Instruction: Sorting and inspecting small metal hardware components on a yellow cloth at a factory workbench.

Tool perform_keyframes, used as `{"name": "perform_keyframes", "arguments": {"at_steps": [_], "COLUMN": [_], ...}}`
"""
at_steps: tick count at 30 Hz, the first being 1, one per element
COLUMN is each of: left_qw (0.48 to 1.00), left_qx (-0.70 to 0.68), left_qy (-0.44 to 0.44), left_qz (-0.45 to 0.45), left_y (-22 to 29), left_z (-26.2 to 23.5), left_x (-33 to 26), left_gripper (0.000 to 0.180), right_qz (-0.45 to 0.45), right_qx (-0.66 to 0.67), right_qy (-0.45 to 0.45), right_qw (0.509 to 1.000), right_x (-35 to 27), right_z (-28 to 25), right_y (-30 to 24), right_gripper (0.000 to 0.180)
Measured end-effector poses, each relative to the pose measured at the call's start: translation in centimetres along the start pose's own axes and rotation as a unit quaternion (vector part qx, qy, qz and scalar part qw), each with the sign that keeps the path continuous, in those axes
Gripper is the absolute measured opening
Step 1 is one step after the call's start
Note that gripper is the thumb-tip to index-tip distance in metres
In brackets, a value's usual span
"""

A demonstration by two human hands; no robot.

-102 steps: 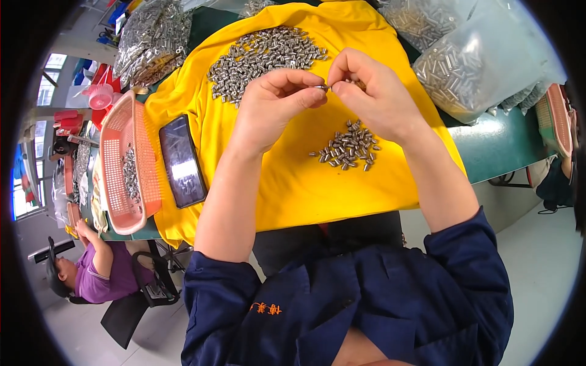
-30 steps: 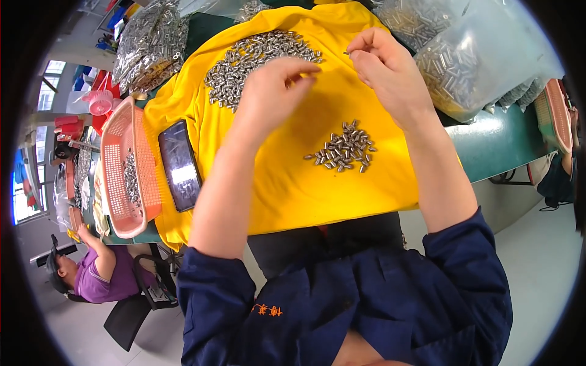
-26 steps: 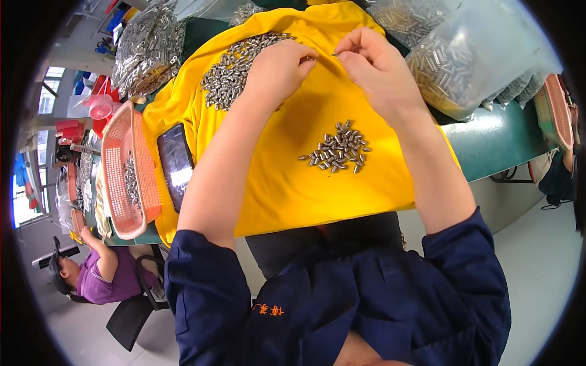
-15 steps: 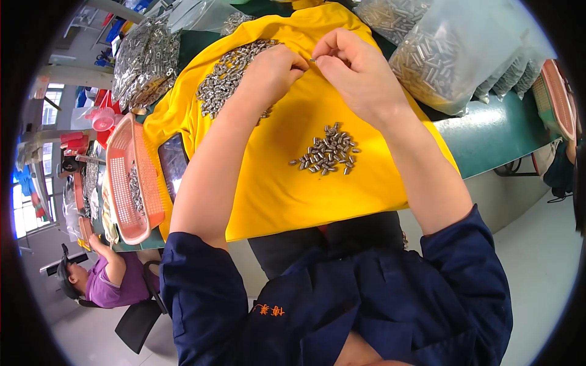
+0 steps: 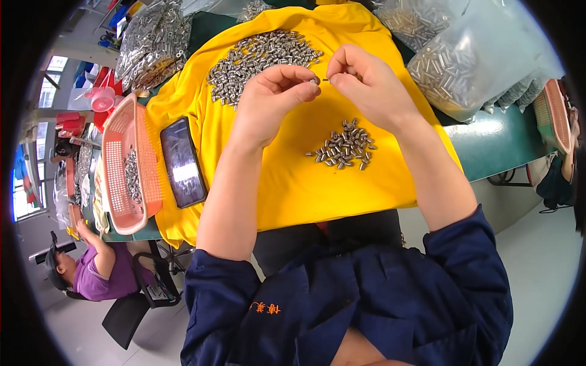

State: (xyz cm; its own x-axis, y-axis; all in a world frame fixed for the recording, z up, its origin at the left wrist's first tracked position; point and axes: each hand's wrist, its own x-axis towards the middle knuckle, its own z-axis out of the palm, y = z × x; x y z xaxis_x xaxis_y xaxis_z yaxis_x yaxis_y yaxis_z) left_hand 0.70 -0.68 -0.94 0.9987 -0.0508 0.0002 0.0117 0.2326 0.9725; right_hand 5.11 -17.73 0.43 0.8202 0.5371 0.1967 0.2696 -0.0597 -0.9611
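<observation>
Over the yellow cloth [image 5: 287,201] both my hands are raised close together, fingertips nearly meeting. Between thumb and forefinger, my left hand [image 5: 273,100] pinches a small metal cylinder [image 5: 314,81]. My right hand [image 5: 366,82] is closed on a thin, short metal pin [image 5: 325,80] that points toward the left hand; its other end is hidden by the fingers. A large pile of small metal cylinders [image 5: 256,58] lies beyond my left hand. Nearer to me, below the hands, sits a smaller pile of similar cylinders [image 5: 345,146].
At the left are a black phone [image 5: 182,161] and a pink basket [image 5: 152,177] with metal parts inside. Clear bags of metal parts [image 5: 448,73] stand at the far right, another bag [image 5: 152,43] at the far left. A person in purple [image 5: 110,271] sits at the left.
My left hand has come from the large pile's edge to beside the right hand, now with a cylinder at its fingertips. The whole view has shifted slightly.
</observation>
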Motion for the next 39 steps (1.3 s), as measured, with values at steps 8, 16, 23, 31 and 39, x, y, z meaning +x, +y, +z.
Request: {"name": "perform_keyframes", "arguments": {"at_steps": [8,16,23,31,39], "left_qw": [1.0,0.993,0.981,0.93,0.989], "left_qx": [0.018,0.12,0.182,0.346,0.145], "left_qy": [-0.019,0.012,0.023,0.006,0.033], "left_qz": [0.004,0.014,0.056,0.127,0.009], "left_y": [0.2,0.0,-0.2,-0.2,-0.2], "left_z": [0.3,0.6,0.5,-0.4,0.8], "left_x": [-0.3,-0.2,-0.2,0.3,-0.2], "left_gripper": [0.016,0.012,0.011,0.011,0.015], "right_qz": [0.004,-0.068,0.039,0.042,-0.006], "right_qx": [-0.006,-0.199,-0.046,-0.022,-0.036], "right_qy": [-0.02,0.011,-0.022,0.034,0.016], "right_qw": [1.0,0.978,0.998,0.998,0.999], "right_x": [-0.1,-0.6,0.0,-0.1,0.0], "right_z": [0.2,0.9,0.3,0.3,0.4], "right_y": [-0.5,-0.6,0.4,0.1,0.0], "right_gripper": [0.006,0.009,0.008,0.008,0.006]}}
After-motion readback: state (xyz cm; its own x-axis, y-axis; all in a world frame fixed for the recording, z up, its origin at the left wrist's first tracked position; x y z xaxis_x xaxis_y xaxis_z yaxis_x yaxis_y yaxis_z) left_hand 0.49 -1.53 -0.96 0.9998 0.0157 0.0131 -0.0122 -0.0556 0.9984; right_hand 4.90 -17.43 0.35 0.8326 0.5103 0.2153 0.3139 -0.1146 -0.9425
